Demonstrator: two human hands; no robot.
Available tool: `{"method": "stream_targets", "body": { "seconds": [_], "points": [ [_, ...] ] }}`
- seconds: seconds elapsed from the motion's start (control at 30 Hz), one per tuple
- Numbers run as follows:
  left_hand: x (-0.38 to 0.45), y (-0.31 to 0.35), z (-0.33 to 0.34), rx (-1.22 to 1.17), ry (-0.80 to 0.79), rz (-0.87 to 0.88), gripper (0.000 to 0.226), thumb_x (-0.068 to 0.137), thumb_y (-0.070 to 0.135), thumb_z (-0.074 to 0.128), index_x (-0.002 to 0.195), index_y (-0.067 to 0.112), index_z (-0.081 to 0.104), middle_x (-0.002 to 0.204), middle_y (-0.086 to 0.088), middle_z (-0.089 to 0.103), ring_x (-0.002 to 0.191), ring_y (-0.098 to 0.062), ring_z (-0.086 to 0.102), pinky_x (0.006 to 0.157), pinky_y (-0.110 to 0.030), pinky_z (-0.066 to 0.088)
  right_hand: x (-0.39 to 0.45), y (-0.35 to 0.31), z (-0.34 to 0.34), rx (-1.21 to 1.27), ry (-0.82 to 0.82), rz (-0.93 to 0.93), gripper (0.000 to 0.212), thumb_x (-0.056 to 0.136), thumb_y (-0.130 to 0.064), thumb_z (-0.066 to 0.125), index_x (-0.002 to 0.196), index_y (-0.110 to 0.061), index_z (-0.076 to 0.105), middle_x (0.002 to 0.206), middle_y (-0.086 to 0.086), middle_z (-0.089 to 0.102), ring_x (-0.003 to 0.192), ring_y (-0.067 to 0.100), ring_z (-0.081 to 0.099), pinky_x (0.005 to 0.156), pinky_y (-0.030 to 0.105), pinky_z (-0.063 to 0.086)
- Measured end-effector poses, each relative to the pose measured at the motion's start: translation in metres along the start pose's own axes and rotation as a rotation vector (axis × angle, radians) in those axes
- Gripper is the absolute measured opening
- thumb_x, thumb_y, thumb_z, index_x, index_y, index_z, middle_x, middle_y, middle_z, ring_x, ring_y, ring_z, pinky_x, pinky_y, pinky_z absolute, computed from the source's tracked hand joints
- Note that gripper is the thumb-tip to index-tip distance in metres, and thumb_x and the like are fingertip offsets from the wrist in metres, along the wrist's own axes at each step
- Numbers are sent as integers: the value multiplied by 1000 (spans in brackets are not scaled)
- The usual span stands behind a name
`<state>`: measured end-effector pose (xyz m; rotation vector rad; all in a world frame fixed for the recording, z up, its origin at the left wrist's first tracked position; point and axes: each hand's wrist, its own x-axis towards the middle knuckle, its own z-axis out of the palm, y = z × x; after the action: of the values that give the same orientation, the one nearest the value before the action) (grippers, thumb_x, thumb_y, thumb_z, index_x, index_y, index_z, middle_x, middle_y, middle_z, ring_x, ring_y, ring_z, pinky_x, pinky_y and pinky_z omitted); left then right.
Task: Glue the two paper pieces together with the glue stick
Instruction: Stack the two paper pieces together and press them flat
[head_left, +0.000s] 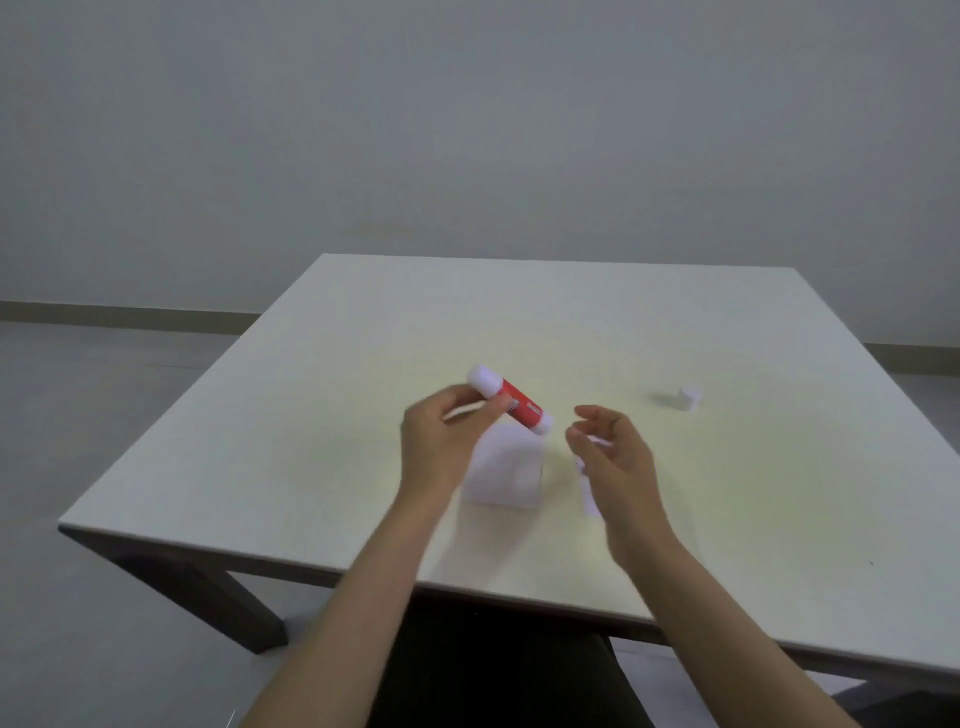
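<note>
My left hand (441, 441) holds a red glue stick (511, 404) with white ends, tilted, above the table. Under it a white square paper piece (504, 475) lies flat on the table. My right hand (615, 457) hovers to the right of the stick with fingers apart and nothing in it. A second, narrow white paper piece (587, 491) lies beneath that hand, mostly hidden by it. A small white cap (688, 397) rests on the table farther right.
The pale table (363, 364) has its near edge close to my body and its left corner at the lower left. Grey floor and a plain wall lie beyond.
</note>
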<state>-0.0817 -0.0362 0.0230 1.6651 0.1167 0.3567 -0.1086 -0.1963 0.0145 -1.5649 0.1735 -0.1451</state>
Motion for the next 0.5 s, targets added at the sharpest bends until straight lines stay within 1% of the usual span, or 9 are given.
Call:
{"method": "stream_targets", "body": {
  "seconds": [0.07,0.1,0.13,0.2,0.27,0.33,0.43,0.5],
  "points": [
    [26,8,-16,133,27,59,10,68,31,80,65,35,72,65,24,70,61,11,60,56,-6,40,17,4,-19,-375,116,-186,27,84,-10,63,110,-16,60,108,5,59,93,21,55,73,23,37],
    [38,12,-24,211,33,82,11,68,33,79,63,38,70,65,25,69,58,13,58,52,-6,38,27,5,-29,-521,136,-216,31,84,-12,65,114,-14,60,114,9,57,98,24,55,78,25,39],
    [48,15,-31,288,31,97,11,68,35,77,61,39,70,65,27,68,54,13,55,48,-6,36,36,6,-39,-642,127,-203,35,83,-16,66,118,-12,59,120,14,55,104,28,55,85,30,41],
    [66,17,-40,420,-14,118,14,70,35,72,57,40,69,60,30,67,49,3,51,42,-8,33,52,8,-53,-836,37,-105,51,82,-28,69,126,-9,54,128,20,51,116,35,51,96,39,43],
    [79,12,-44,513,-52,129,22,73,31,69,52,36,67,54,32,63,53,-4,49,42,-8,35,59,10,-58,-981,-89,-13,66,78,-42,71,133,-12,49,131,19,49,121,35,46,99,40,41],
    [88,5,-45,562,-52,118,21,75,26,69,54,30,68,49,29,61,56,-9,49,45,-7,36,63,9,-59,-1075,-163,-2,74,74,-50,71,136,-16,46,132,17,47,124,33,41,99,40,39],
    [93,-3,-42,569,-49,109,27,74,22,66,49,30,63,49,33,59,55,-5,50,49,-4,36,64,5,-56,-1151,-215,-16,77,73,-55,68,138,-22,42,133,14,44,126,32,37,98,41,38],
    [93,-8,-40,563,-65,110,27,74,20,64,47,27,62,49,34,59,56,3,52,50,-2,37,61,5,-52,-1205,-218,-48,76,73,-57,67,137,-26,42,133,12,43,124,31,37,95,40,39]
  ]
}}
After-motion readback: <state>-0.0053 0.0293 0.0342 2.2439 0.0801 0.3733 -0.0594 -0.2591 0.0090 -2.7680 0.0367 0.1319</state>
